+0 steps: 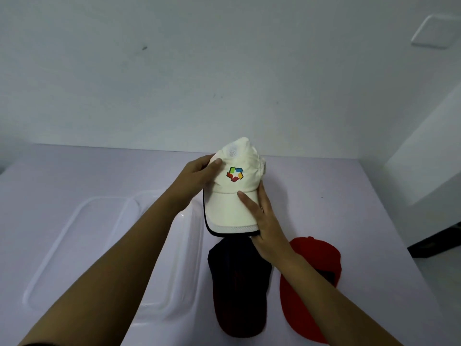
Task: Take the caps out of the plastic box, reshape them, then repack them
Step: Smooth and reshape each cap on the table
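Fingers point(247, 199) round white cap's point(224, 211) two sides

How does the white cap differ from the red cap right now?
The white cap is held up in both hands, left hand at its crown, right hand pinching its brim; the red cap lies on the table. The white cap has a coloured logo; the red cap shows none. Both have a brim.

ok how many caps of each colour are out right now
white cap: 1
dark cap: 1
red cap: 1
total: 3
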### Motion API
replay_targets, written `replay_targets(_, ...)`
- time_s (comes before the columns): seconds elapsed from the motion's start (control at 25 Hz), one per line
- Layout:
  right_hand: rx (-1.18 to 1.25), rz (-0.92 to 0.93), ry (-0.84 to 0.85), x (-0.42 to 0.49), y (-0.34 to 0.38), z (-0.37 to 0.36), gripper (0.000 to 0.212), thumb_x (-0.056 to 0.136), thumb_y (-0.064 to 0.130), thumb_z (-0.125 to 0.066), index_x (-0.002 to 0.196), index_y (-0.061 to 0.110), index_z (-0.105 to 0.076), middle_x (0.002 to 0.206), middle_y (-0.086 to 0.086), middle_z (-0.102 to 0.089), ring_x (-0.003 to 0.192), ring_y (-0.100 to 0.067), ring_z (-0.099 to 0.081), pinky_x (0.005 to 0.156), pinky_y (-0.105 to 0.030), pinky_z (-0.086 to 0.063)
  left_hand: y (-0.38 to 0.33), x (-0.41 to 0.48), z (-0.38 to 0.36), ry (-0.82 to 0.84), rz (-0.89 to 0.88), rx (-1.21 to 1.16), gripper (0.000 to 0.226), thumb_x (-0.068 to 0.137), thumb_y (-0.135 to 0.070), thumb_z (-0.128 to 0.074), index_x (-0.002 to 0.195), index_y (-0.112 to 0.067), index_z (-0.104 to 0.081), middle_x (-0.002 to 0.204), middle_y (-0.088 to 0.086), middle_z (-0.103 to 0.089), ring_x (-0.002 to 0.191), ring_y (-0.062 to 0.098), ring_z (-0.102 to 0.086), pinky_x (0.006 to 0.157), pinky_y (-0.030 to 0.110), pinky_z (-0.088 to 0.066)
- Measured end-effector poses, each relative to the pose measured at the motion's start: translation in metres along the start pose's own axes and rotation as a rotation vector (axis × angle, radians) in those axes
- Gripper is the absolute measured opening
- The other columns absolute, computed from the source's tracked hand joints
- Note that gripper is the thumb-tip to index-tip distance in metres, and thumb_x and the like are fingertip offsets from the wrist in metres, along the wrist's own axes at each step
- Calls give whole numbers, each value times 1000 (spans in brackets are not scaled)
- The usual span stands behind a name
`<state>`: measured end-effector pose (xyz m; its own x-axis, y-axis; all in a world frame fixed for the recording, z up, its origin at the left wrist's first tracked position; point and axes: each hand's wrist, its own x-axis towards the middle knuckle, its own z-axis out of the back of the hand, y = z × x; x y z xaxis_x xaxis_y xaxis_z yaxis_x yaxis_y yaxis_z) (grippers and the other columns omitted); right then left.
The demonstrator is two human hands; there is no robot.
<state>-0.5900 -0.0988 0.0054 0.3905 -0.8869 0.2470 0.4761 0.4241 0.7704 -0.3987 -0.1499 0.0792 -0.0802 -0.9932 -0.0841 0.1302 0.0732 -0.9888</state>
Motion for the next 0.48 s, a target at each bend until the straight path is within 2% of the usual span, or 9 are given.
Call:
replay_targets(0.12,-71,13,113,-1,2,5,91,81,13,-54,136,62,-3,157,6,20,146,-13,3,116,-39,-24,-2,1,8,-19,-31,-4,20,93,-25,-56,101,-13,-71,96,1,-74,87,11,-69,79,22,-55)
replay_targets(0.2,-148,8,245,-2,2,16,106,75,7,-58,138,58,9,153,13,28,145,-7,11,117,-31,-16,-2,0,16,-69,-55,11,21,93,-25,-57,95,-11,-71,90,3,-74,80,11,-68,73,22,-54)
replay_targets(0.24,-128,-2,229,0,5,24,106,72,4,-57,140,54,7,155,13,24,144,-4,12,115,-23,-12,-1,0,19,-79,-64,40,23,92,-26,-57,94,-8,-71,89,7,-73,79,12,-67,73,25,-53)
replay_targets(0.28,-67,-13,123,5,10,31,98,72,4,-55,143,48,-1,157,9,14,144,-3,7,112,-16,-10,-1,-1,21,-73,-74,82,27,92,-28,-57,92,-5,-71,90,12,-73,78,15,-65,74,28,-51)
replay_targets(0.36,48,-14,-198,24,22,43,66,84,12,-51,140,34,-23,154,2,-19,141,-5,-16,110,-8,-15,-1,-2,18,-33,-101,161,33,93,-31,-57,89,-1,-69,90,22,-70,77,18,-62,73,32,-48)
replay_targets(0.4,87,-33,-265,35,30,47,53,91,19,-50,139,30,-30,146,5,-32,136,-4,-28,108,-8,-22,-3,-2,12,-9,-118,176,33,93,-32,-56,87,-2,-68,87,21,-70,76,17,-62,71,31,-48)
replay_targets(0.48,94,-84,-189,56,40,51,38,95,29,-50,132,22,-46,128,8,-51,122,-9,-46,102,-19,-40,-8,-4,-1,-5,-166,190,29,94,-32,-53,80,-10,-67,79,9,-69,72,11,-61,67,26,-48)
